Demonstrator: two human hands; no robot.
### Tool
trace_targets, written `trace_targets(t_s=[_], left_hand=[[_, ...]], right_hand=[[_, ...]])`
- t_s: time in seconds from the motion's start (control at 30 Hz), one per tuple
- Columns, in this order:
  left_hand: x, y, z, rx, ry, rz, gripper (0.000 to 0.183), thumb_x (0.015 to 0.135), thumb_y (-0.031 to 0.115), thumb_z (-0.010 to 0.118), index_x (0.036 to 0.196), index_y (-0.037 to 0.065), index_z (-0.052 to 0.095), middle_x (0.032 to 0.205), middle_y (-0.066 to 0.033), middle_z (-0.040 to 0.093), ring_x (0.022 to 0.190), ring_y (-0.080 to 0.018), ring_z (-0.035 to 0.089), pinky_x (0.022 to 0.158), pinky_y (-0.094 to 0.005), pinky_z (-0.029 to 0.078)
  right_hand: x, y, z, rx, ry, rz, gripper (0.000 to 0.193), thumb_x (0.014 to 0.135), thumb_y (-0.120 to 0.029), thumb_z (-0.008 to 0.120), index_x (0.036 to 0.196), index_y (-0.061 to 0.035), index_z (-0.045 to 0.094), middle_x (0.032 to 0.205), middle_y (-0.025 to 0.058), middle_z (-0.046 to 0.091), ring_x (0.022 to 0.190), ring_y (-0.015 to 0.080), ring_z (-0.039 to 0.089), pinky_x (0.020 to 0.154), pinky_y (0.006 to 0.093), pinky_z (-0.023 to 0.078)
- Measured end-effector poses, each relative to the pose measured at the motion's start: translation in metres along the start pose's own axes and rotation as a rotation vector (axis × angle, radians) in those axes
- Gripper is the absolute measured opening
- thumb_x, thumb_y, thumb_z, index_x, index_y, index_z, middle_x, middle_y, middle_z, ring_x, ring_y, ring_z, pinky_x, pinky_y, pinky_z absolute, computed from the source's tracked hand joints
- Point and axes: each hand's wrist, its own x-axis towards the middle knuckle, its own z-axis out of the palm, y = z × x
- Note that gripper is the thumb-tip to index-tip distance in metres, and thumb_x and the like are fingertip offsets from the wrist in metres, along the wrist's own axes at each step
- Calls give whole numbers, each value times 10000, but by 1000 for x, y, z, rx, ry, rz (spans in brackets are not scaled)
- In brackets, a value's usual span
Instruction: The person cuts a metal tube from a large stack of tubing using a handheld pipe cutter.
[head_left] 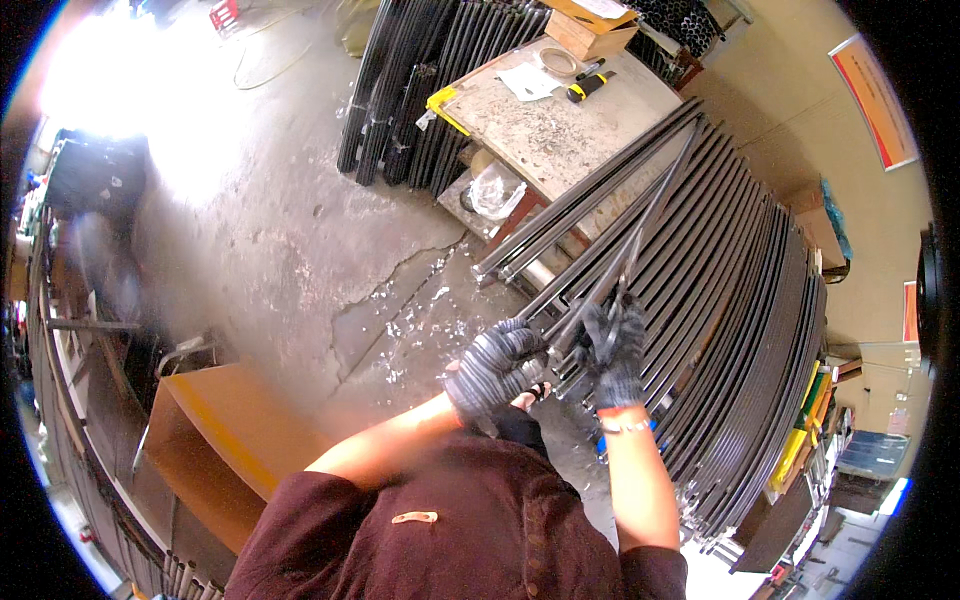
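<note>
A long dark metal tube (657,200) slants up and away from my hands over a rack of similar tubes (740,290). My right hand (615,350), in a dark grey knit glove, is wrapped round its near part. Beside the tube's near end is my left hand (492,368), in a grey striped glove with the fingers curled closed. A small pale piece shows at its fingertips, but what the fist holds is mostly hidden. Just left of the rack, a few more tubes (560,218) lean against the table.
The worn table (560,135) at the back carries a tape roll (558,62), a yellow-and-black tool (590,87) and papers. Bundled dark tubes (400,110) stand left of it. An open cardboard box (215,430) is at my left; white scraps litter the cracked floor (330,240).
</note>
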Motion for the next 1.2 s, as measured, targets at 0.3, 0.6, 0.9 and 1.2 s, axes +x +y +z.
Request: trace_targets(t_s=[0.3, 0.6, 0.9, 1.2], left_hand=[[10, 17, -13, 554, -107, 361, 214, 740, 76, 605, 952, 72, 629, 924, -129, 607, 791, -285, 613, 700, -343, 508], [-14, -31, 6, -513, 233, -572, 173, 797, 43, 606, 962, -9, 594, 767, -22, 583, 690, -127, 540, 615, -266, 486], [-6, 0, -7, -470, -29, -530, 353, 857, 255, 576, 1138, 42, 558, 898, -23, 605, 795, -110, 523, 736, -279, 451], [-7, 1, 0, -315, 118, -317, 311, 835, 275, 538, 960, -1, 608, 790, -46, 585, 705, -134, 520, 636, -279, 436]], right_hand=[[5, -6, 21, 332, -6, 226, 302, 723, -142, 714, 947, -11, 559, 798, 60, 595, 685, 174, 542, 593, 315, 465], [-9, -47, 25, 848, -44, 249, 236, 825, -143, 623, 1039, -65, 560, 898, 41, 625, 813, 160, 620, 685, 287, 529], [9, -8, 29, 652, -102, 257, 315, 795, -144, 652, 1075, -54, 538, 896, 44, 607, 745, 161, 593, 652, 281, 509], [1, -30, 36, 771, -113, 192, 248, 813, -145, 638, 1023, -44, 553, 868, 52, 615, 761, 158, 598, 678, 278, 512]])
